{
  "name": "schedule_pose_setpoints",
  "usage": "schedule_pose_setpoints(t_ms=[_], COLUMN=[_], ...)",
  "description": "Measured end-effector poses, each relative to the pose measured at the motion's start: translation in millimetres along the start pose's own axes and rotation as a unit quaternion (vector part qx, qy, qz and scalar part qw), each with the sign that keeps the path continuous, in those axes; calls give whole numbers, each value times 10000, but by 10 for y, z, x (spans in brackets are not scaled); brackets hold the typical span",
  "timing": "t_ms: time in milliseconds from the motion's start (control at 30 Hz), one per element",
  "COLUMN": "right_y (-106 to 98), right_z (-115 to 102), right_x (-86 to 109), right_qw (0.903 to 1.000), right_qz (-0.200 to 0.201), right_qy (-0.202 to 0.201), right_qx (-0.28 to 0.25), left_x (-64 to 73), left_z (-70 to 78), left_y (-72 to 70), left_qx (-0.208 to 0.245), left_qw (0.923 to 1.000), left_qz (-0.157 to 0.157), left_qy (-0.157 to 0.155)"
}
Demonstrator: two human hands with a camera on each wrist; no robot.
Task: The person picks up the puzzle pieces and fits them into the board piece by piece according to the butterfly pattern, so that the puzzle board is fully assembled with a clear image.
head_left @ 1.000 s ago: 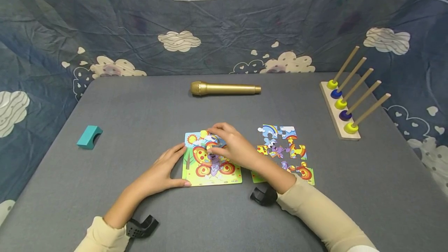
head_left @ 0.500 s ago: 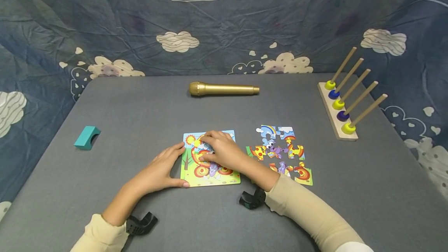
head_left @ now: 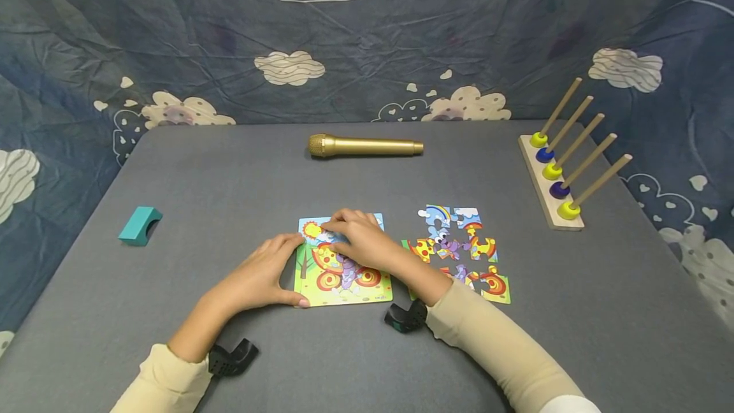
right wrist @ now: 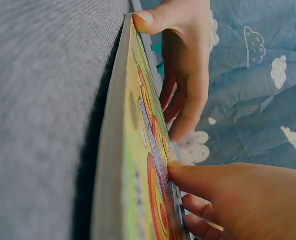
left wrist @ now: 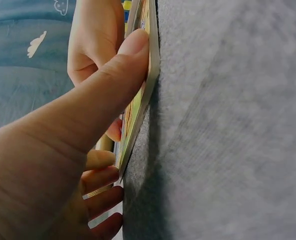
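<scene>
A square butterfly picture board (head_left: 321, 297) lies on the grey table in front of the person. The left hand (head_left: 260, 276) steadies its left side, the thumb (left wrist: 133, 45) on the near corner and the other fingers extended along the edge towards the far corner. The right hand (head_left: 367, 241) reaches over the board and pinches a puzzle piece (head_left: 313, 230) with a sun on it at the far left corner, partly hidden by the fingers. In the right wrist view the right thumb (right wrist: 182, 172) is right at the board's printed face.
Several loose puzzle pieces (head_left: 447, 247) lie right of the board, some hidden by the right forearm. A gold microphone (head_left: 367, 146) lies farther back. A peg stand (head_left: 553, 187) with yellow and blue beads stands at right, a teal arch block (head_left: 136, 227) at left.
The right hand has moved left over the board with the puzzle piece, bringing it to the far left corner. The left hand keeps its place at the board's left side.
</scene>
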State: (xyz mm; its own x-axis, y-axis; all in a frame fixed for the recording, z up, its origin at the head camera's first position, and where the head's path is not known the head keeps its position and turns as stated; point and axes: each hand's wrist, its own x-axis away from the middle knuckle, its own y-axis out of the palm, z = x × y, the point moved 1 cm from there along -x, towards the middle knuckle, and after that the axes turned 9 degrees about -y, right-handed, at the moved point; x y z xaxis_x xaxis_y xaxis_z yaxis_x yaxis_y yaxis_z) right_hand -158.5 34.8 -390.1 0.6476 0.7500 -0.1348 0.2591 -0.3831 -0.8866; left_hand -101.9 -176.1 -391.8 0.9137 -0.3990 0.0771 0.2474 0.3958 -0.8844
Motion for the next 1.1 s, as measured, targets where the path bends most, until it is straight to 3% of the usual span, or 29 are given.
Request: schedule_pose_setpoints(t_ms=[400,733,900,1100], right_y=[65,36,-102,-436], right_z=[21,-10,-41,-84], right_x=[-83,-81,-37,102], right_qw=[9996,9996,9995,9978], right_qz=[137,-55,-91,519], right_qy=[79,146,247,21], right_qx=[227,245,-172,-422], left_x=[-10,-16,-15,-23], left_z=[6,-5,-8,-24], left_y=[-26,-27,-27,-9], left_qx=[-221,-196,-187,-190], left_qw=[9995,9995,9996,9997], left_qz=[-212,-233,-200,-164], left_qy=[40,22,20,-12])
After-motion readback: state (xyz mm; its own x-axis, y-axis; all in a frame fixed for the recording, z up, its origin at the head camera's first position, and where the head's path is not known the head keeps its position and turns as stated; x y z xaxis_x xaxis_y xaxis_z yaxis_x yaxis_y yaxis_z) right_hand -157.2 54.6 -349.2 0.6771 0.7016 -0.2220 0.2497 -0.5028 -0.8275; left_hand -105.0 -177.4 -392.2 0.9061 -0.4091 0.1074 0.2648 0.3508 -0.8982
